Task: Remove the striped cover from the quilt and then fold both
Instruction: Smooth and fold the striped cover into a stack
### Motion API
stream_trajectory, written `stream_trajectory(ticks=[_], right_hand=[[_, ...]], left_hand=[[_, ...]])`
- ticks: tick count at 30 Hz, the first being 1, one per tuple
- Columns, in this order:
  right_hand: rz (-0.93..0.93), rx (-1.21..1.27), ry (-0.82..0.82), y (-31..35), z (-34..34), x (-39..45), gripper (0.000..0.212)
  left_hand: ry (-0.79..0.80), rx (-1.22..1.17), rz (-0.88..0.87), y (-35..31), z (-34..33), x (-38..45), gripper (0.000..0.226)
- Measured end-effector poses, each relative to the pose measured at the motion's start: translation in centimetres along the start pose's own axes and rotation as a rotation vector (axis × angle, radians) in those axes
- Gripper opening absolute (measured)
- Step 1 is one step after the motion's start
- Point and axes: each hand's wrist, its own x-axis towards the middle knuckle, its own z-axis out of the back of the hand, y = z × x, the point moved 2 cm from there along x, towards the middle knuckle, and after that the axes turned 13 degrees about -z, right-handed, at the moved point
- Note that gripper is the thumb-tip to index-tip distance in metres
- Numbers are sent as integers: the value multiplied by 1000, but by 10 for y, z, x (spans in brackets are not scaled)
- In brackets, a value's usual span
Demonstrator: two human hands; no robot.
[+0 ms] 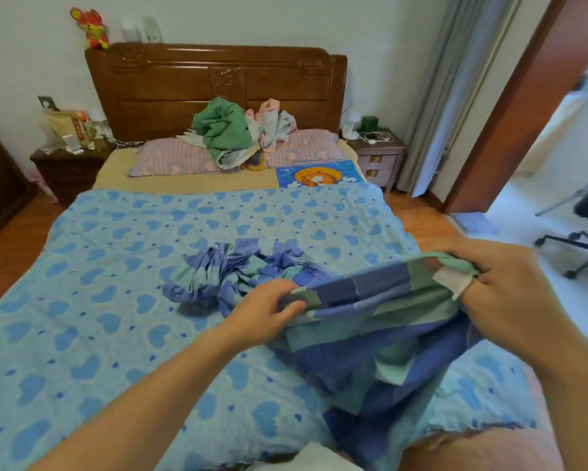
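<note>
head view:
cover: striped cover (pixel 381 300) is off the quilt; one edge is lifted and stretched taut between both hands, the rest is bunched in a heap further up the bed and draped down toward the person
quilt: heart-print quilt (pixel 122 266) lies spread flat on the bed, under the cover
left hand (pixel 269 307): thumb and fingers pinch the near-left end of the taut edge, low, just above the quilt
right hand (pixel 503 290): fingers curled, gripping the corner with the white tag, held higher
axis: held edge runs left-low to right-high, across the body
slack: heap lies beyond the left hand, so that hand is nearer
next, my read: shake out or slide along the edge to find the next corner
</note>
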Motion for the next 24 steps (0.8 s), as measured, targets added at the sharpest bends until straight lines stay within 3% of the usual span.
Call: stream_trajectory(ticks=[5,9,12,19,22,24], right_hand=[[-9,-73,-74,12,-1,5,19],[-96,-10,-333,23,-9,15,29],[-164,59,-501,38,-20,31,29],[-217,76,-716,90,-35,63,33],[-188,24,-790,115,-37,70,18],[-170,5,-823,129,-36,73,13]], left_hand=[[54,-51,-152,3,30,40,24],[27,-127,-208,13,55,56,12],[122,-39,-263,38,63,53,11],[210,46,-98,144,55,42,10],[136,73,-57,167,52,48,21],[80,81,-15,173,54,55,13]])
